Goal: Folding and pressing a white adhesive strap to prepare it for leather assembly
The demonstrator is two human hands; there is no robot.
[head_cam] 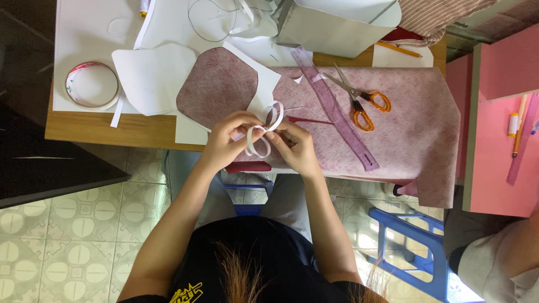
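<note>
Two hands: left hand (227, 140), right hand (296, 147) pinch white strip (263, 134) over pink fabric (415, 118), wooden table (118, 130), tiled floor (67, 224).

Packages: one grey-white carton (331, 25), boxy with angled flaps, at the far edge of the bench (129, 132), right of centre, partly cut off by the frame.
Labels: none legible as separate items.
Signs: none.
Screens: none.

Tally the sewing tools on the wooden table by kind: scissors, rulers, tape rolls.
Scissors, orange-handled: 1
Ruler, clear purple: 1
Tape roll: 1
Total: 3
</note>
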